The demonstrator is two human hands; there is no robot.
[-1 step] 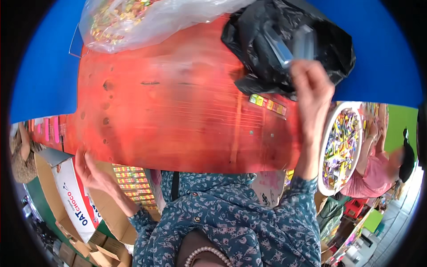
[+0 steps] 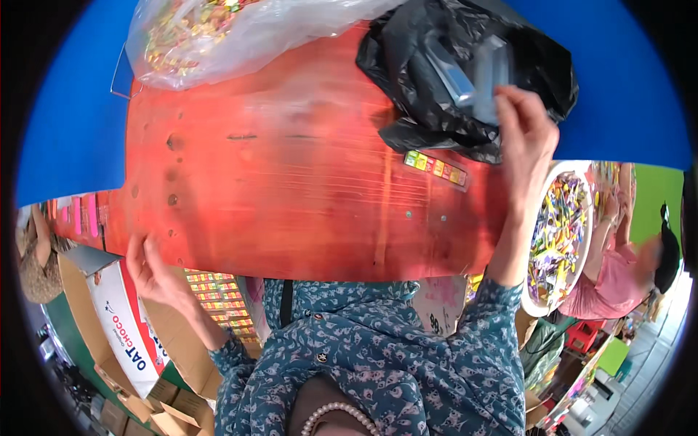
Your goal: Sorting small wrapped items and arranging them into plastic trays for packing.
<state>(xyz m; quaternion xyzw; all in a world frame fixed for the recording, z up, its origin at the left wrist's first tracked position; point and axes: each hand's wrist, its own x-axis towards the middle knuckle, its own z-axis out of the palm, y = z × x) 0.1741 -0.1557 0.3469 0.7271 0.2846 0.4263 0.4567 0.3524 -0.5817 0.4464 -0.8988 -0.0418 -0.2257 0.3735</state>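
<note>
The right hand (image 2: 525,138) reaches out over the red wooden worktop (image 2: 291,189) to the black plastic bag (image 2: 465,65) lying at its far right. The fingers are spread and lie at the bag's open mouth, touching a grey-blue packet (image 2: 488,73) that sticks out of it; whether the grip is closed on the packet or only resting against it cannot be told. A second bluish packet (image 2: 447,73) lies just beside the first inside the bag.

The left hand (image 2: 153,272) is at the near left edge of the worktop, palm open and fingers loosely spread, holding nothing, its fingertips at the board's edge.

On the worktop just near the black bag lies a short strip of small coloured squares (image 2: 436,167). At the far left sits a clear plastic bag (image 2: 218,36) filled with small colourful sweets, well apart from the black one. To the right, past the worktop's edge, a round white tray (image 2: 587,240) heaped with wrapped sweets stands, with another person in a pink top (image 2: 618,291) beside it. Below the near left edge are cardboard boxes (image 2: 131,327).
</note>
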